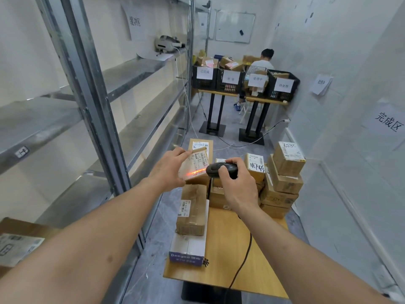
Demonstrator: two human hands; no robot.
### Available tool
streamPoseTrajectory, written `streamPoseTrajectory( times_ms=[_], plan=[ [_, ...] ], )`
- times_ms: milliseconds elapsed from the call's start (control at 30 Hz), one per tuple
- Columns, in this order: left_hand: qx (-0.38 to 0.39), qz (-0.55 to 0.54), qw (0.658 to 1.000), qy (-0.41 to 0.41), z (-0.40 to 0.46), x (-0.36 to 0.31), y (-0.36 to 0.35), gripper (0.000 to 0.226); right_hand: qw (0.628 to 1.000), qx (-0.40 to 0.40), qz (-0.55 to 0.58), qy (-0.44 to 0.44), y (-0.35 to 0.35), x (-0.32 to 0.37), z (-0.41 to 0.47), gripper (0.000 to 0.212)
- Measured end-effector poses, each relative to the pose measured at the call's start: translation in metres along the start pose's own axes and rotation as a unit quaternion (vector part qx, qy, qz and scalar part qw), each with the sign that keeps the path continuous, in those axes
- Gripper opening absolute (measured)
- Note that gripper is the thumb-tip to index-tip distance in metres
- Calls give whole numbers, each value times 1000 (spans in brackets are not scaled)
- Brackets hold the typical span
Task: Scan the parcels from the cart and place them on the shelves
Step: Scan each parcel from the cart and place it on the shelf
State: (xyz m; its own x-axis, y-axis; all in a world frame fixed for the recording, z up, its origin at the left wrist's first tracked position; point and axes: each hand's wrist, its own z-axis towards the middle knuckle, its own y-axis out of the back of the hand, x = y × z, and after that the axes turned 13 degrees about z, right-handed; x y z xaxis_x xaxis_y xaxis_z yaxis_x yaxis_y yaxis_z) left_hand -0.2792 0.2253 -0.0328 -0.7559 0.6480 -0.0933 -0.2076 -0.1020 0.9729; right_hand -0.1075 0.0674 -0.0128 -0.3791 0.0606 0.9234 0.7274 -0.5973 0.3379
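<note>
My left hand [168, 170] grips a small cardboard parcel [195, 166] by its left edge, its white label facing up. My right hand [237, 185] holds a black barcode scanner [220, 170] right beside the parcel, and an orange scan line glows across the parcel's near edge. Both are above the wooden cart [228, 257], which carries several cardboard parcels: a long taped box [192, 210] on a white box [188, 249], and a stack [282, 183] at the right. The metal shelves [135, 69] run along the left.
A parcel [17, 240] lies on the low shelf at far left. A headset [166, 43] sits on an upper shelf. Ahead, black crates [245, 82] with paper labels stand on tables, and a person [263, 62] sits behind them. The scanner's black cable [243, 260] hangs over the cart.
</note>
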Motion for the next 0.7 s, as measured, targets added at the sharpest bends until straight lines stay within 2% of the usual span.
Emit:
streamPoseTrajectory(
  times_ms=[267, 567, 700],
  plan=[
    [9, -7, 1000, 11, -2, 4, 2, 112, 1000, -4, 6, -2, -6, 2, 0, 17],
    [22, -8, 995, 100, -23, -10, 5, 97, 997, -8, 74, -12, -14, -4, 2, 14],
    [16, 11, 985, 170, -36, -27, 11, 98, 994, 24, 105, -11, -10, -5, 8, 21]
  ],
)
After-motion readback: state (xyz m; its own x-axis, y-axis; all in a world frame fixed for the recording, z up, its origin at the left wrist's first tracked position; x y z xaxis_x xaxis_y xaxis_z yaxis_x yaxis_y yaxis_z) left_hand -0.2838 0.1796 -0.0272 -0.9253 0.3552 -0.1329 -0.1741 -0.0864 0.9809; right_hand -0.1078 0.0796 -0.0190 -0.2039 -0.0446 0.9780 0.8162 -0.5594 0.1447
